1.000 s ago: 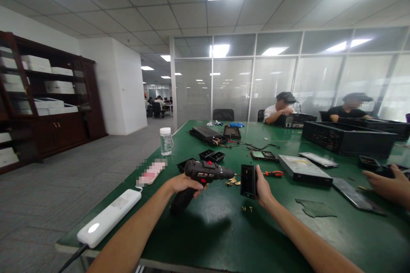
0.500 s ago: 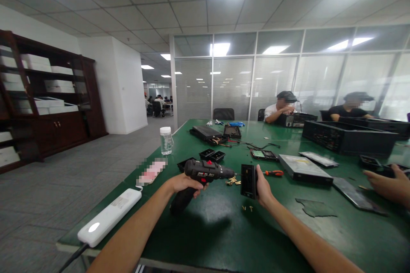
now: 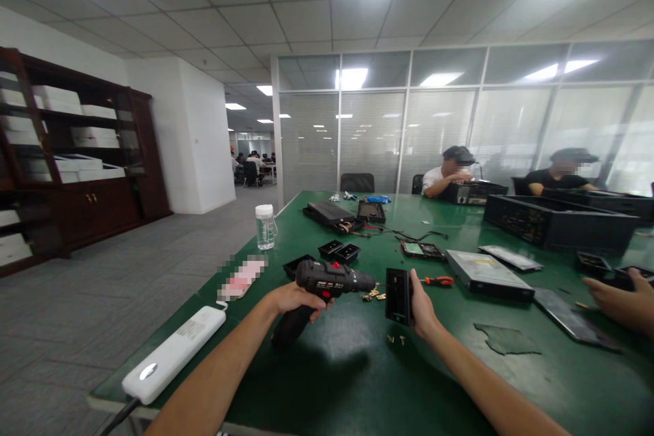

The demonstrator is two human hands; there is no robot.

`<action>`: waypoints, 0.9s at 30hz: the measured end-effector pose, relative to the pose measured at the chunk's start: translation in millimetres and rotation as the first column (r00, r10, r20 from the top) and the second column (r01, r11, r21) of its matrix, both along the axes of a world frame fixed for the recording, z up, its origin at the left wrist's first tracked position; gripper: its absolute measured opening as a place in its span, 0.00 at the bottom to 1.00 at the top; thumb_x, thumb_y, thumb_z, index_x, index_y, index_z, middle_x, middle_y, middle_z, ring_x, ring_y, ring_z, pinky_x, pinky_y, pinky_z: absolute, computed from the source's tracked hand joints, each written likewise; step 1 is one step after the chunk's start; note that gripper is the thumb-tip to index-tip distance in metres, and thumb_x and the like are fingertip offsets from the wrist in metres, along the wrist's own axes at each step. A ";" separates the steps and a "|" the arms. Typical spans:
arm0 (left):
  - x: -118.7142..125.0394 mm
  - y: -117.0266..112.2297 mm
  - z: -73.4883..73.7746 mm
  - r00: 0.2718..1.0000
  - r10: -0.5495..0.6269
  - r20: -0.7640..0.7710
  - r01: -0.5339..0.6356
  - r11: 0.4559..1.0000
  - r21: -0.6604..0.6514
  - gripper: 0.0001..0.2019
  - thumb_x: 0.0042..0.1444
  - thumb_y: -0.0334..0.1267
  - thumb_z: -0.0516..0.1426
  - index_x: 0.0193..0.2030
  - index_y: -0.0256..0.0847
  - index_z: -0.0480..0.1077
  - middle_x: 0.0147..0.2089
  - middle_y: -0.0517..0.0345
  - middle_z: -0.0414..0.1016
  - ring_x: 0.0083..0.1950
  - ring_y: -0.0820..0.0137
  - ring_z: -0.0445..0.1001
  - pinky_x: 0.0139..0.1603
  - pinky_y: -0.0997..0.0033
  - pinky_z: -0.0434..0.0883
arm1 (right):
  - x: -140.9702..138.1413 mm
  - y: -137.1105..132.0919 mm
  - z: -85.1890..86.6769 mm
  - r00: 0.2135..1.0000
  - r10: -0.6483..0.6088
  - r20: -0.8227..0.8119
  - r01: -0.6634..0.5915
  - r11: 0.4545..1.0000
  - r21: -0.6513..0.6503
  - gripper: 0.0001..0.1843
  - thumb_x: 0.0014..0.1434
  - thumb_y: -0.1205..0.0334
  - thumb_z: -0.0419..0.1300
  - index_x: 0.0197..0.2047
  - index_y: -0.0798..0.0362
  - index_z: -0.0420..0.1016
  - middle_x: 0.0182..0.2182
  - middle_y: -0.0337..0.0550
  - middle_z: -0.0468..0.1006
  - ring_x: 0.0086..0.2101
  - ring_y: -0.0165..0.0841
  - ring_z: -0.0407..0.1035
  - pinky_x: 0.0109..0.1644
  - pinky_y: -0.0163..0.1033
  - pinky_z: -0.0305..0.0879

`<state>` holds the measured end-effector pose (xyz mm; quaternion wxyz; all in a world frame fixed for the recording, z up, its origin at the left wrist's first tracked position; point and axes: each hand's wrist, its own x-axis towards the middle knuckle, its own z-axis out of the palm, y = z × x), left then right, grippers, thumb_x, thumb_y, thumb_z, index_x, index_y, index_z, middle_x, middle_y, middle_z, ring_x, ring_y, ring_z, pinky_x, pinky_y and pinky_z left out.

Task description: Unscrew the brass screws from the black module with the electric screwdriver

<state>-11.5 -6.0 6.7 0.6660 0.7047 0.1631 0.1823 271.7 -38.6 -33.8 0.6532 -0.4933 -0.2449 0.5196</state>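
Observation:
My left hand is wrapped round the grip of a black cordless drill with red switches, its chuck pointing right. My right hand holds a small black rectangular box-like part upright, its hollow side turned toward the drill. The drill's tip reaches close to that side; whether it touches I cannot tell. Small brass-coloured pieces lie on the table behind, between drill and part. A couple of screws rest just below the part. An orange-handled screwdriver lies behind my right hand.
More black hollow parts sit behind the drill. A water bottle and white power strip line the left edge. Rightward are a disc drive, a flat plate, a computer case and another person's hand.
Both hands, with the drill and the black part, appear slightly lower, as the whole view has shifted a little. Their grips and the drill's position against the part look the same.

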 end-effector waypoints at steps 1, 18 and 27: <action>0.1 -0.3 0.2 1.000 0.001 0.000 -0.001 1.000 0.001 0.16 0.43 0.37 0.58 0.39 0.30 0.66 0.35 0.51 0.65 0.24 0.77 0.63 0.26 0.73 0.65 | 0.0 0.0 0.2 1.000 -0.002 -0.002 0.002 1.000 -0.003 0.22 0.44 0.41 0.53 0.26 0.53 0.70 0.20 0.45 0.73 0.21 0.36 0.68 0.26 0.39 0.65; -0.4 0.9 -1.3 1.000 0.023 -0.012 -0.023 1.000 0.012 0.17 0.42 0.37 0.58 0.39 0.30 0.66 0.34 0.52 0.65 0.24 0.77 0.64 0.26 0.74 0.64 | 0.8 3.1 -1.4 1.000 -0.013 -0.008 0.013 1.000 0.020 0.25 0.43 0.40 0.53 0.28 0.55 0.70 0.18 0.40 0.71 0.19 0.33 0.67 0.24 0.39 0.65; -0.5 1.2 -0.9 1.000 0.005 -0.004 -0.005 1.000 0.024 0.16 0.43 0.36 0.57 0.40 0.30 0.65 0.36 0.50 0.65 0.24 0.77 0.64 0.26 0.73 0.64 | 2.3 4.9 -2.8 1.000 -0.013 0.003 0.013 1.000 0.021 0.26 0.43 0.39 0.53 0.29 0.56 0.70 0.19 0.41 0.72 0.21 0.34 0.68 0.25 0.40 0.65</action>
